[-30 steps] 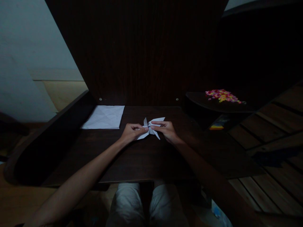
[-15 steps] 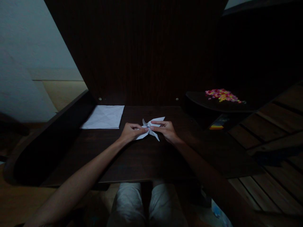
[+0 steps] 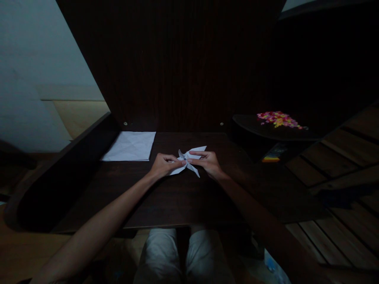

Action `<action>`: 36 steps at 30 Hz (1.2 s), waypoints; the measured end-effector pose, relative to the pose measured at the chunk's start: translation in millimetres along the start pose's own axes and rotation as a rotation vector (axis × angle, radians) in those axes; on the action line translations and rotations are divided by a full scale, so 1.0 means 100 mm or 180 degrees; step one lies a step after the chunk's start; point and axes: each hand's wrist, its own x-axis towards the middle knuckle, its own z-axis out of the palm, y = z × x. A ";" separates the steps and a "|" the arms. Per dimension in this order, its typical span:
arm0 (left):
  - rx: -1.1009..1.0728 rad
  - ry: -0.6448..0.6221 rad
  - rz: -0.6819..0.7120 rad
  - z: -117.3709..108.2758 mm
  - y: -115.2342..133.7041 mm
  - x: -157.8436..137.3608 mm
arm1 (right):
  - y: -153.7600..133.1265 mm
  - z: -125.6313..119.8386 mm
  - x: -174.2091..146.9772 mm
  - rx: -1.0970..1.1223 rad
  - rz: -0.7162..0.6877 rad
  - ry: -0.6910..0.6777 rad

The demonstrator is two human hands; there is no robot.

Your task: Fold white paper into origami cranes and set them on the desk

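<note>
A folded white paper piece (image 3: 193,169) with several pointed flaps spreading from its centre is between my two hands, just over the dark wooden desk (image 3: 177,201). My left hand (image 3: 162,165) pinches it from the left, the thumb close to the middle. From the other side my right hand (image 3: 209,162) grips it, thumb near the centre and fingers along the upper right flap. Both thumb tips almost meet. The fingers partly hide the paper's centre, so its fine folds cannot be made out.
Creased white paper sheets (image 3: 130,146) lie at the desk's back left. On a raised shelf (image 3: 248,124) to the right is a heap of small pink, red and yellow pieces (image 3: 278,119). Beneath it sits a small item with a yellow edge (image 3: 271,159). A dark panel (image 3: 177,71) rises behind.
Hardly anything differs. My right thumb has drawn back very slightly from the paper's centre, and both hands keep their hold.
</note>
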 end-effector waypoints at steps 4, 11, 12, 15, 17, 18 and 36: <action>-0.0177 -0.0112 0.0123 -0.02 0.01 0.00 | 0.00 0.02 0.00 0.0155 0.0028 0.0027; -0.0002 -0.0181 0.0197 -0.02 -0.03 0.01 | 0.02 0.04 0.02 0.0184 -0.0113 0.0165; 0.0015 -0.0182 0.0192 -0.02 -0.03 0.01 | 0.02 0.05 0.02 0.0169 -0.0098 0.0173; 0.0043 -0.0169 0.0180 -0.02 -0.01 0.00 | -0.01 0.06 -0.01 0.0158 -0.0032 0.0187; 0.0059 -0.0142 0.0175 -0.02 0.00 0.00 | -0.03 0.07 -0.02 0.0146 0.0003 0.0197; 0.0071 -0.0128 0.0174 -0.02 0.01 0.01 | -0.03 0.07 -0.03 0.0135 0.0012 0.0195; 0.0004 -0.0072 0.0256 -0.02 -0.02 0.01 | 0.02 0.06 -0.04 -0.0361 -0.0226 0.0302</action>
